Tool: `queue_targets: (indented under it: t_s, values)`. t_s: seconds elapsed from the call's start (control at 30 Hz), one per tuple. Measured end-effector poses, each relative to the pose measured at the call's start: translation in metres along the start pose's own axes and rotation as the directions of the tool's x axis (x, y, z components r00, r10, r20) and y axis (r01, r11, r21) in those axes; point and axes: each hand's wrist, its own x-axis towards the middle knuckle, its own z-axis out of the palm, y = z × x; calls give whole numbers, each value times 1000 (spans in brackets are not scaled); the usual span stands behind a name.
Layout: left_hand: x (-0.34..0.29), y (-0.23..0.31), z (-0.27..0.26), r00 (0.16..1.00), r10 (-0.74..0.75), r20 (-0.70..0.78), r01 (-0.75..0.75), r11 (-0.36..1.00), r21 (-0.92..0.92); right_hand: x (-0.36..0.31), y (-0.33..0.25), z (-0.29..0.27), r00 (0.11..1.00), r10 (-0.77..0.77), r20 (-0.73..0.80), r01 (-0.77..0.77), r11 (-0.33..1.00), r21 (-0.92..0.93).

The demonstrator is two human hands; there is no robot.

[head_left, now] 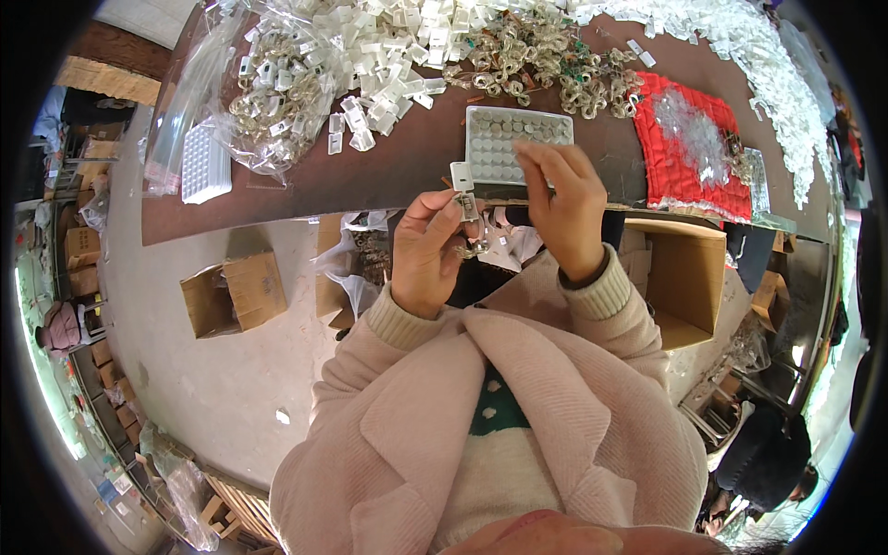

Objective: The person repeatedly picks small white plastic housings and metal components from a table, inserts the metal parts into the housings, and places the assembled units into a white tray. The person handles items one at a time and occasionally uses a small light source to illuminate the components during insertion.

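My left hand (425, 250) pinches a small white plastic battery case (466, 205) whose lid (461, 176) is flipped up. A coil of thin clear wire (474, 248) hangs from the case beside my fingers. Just past it, at the table's near edge, lies a pale tray (473, 139) of round silvery button cells (504, 157). My right hand (569, 199) is over the tray's right side, thumb and fingertips drawn together; whatever they hold, if anything, is too small to make out.
Loose white cases (398, 55) and coiled light strings (536, 60) are heaped across the brown table (305, 199). Stacked white trays (205, 166) stand left. A red cloth (671, 180) bears clear plastic pieces. Cardboard boxes (254, 291) stand below the table.
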Motion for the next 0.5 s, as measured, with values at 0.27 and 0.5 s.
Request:
queue_targets:
  t_s: [0.27,0.5]
  values:
    - [6,4,-3,998,-16,56,16,1000,-3,4,33,13,990,-65,125,105,931,-349]
    - [6,4,-3,998,-6,69,9,999,-32,4,36,14,996,-46,78,68,951,-302]
